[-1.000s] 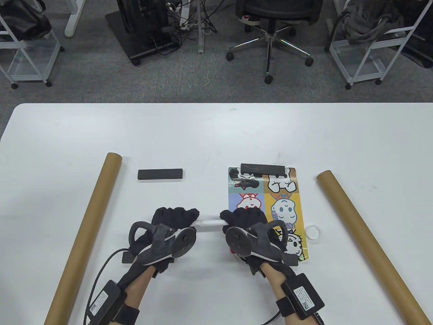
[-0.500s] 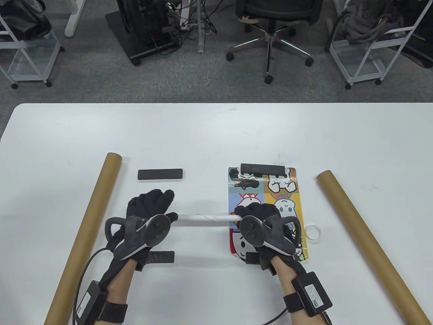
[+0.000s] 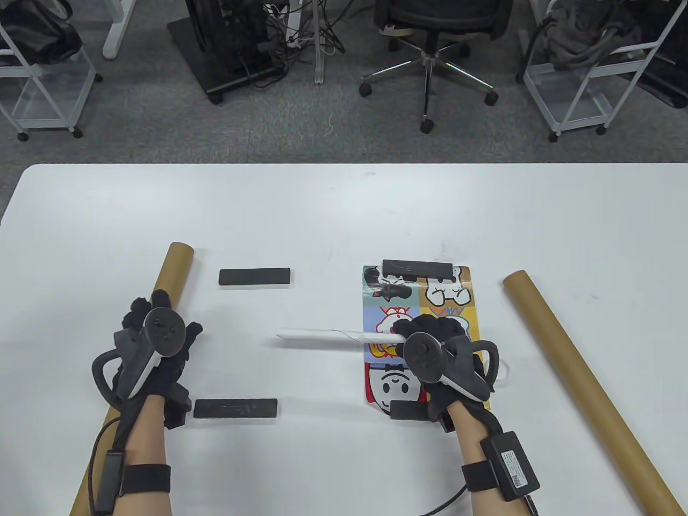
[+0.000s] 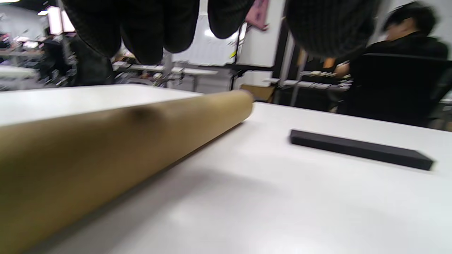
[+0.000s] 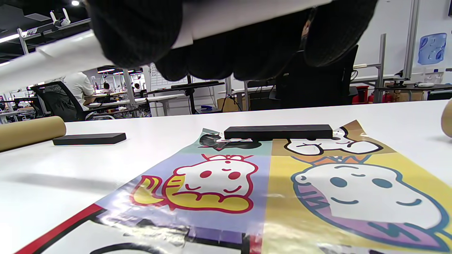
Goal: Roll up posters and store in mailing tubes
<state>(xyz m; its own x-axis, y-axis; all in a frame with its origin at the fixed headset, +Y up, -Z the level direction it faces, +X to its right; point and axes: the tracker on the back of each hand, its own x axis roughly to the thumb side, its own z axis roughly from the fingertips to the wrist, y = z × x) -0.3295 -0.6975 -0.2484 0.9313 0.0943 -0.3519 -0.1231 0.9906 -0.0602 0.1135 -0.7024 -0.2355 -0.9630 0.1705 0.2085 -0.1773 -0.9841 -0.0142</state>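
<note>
One rolled poster (image 3: pixel 317 336) is finished, clenched in the right hand (image 3: pixel 430 336) above the flat poster (image 3: pixel 451 301). The left hand (image 3: pixel 156 333) hovers relaxed over the left tube (image 3: pixel 161 290), gripping nothing. Tubing and the second rolling remain.

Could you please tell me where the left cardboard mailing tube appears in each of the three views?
Table view: left cardboard mailing tube, lower left, running diagonally.
Left wrist view: fills the left foreground.
Right wrist view: only its end, left edge.
Shared landmark: far-left black bar.
</note>
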